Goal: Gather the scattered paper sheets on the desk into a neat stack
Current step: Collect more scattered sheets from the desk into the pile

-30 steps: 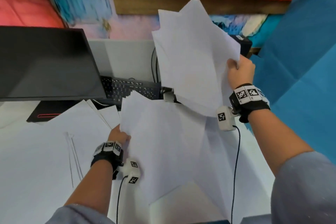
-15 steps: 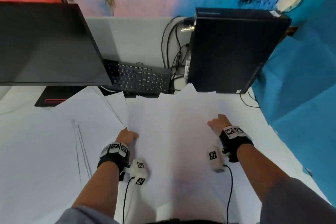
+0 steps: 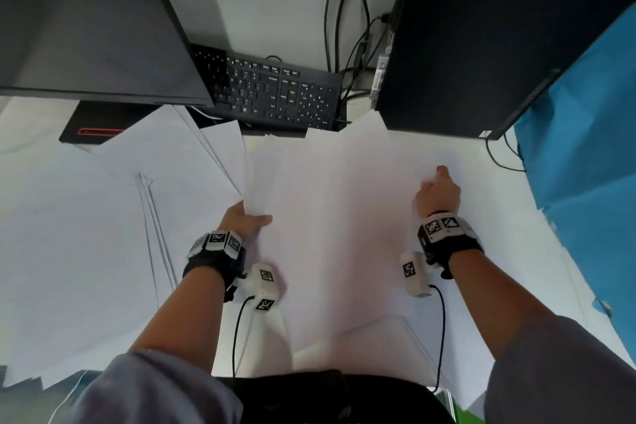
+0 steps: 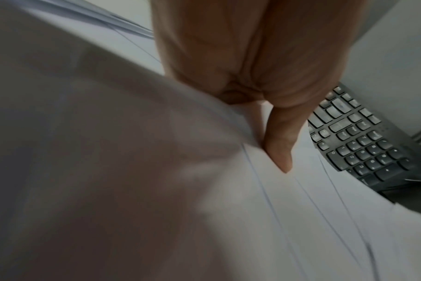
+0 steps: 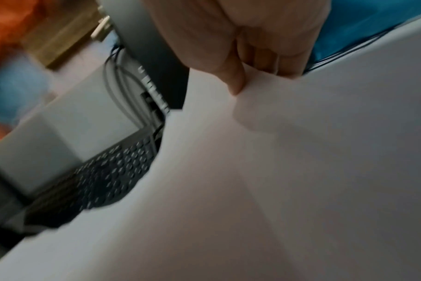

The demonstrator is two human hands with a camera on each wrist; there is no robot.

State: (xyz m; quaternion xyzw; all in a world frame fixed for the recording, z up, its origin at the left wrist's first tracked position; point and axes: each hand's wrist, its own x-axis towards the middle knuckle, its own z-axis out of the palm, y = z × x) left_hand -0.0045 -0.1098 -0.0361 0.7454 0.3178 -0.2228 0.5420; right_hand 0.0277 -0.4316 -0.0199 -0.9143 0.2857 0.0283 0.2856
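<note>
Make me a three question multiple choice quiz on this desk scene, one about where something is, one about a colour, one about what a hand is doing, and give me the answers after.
1. Where is the keyboard?
A. Between the monitor and the computer tower
B. On top of the tower
C. Under the person's right arm

2. What colour is the cloth at the right side of the desk?
A. Yellow
B. Blue
C. Black

3. What is the left hand doing?
A. Typing on the keys
B. Hanging idle off the desk
C. Gripping the edge of the bundle of paper sheets

Answers:
1 A, the head view shows it lying between the two.
2 B, it reads bright blue.
3 C, its thumb lies over the sheet edge while the right hand pinches the other side.
</note>
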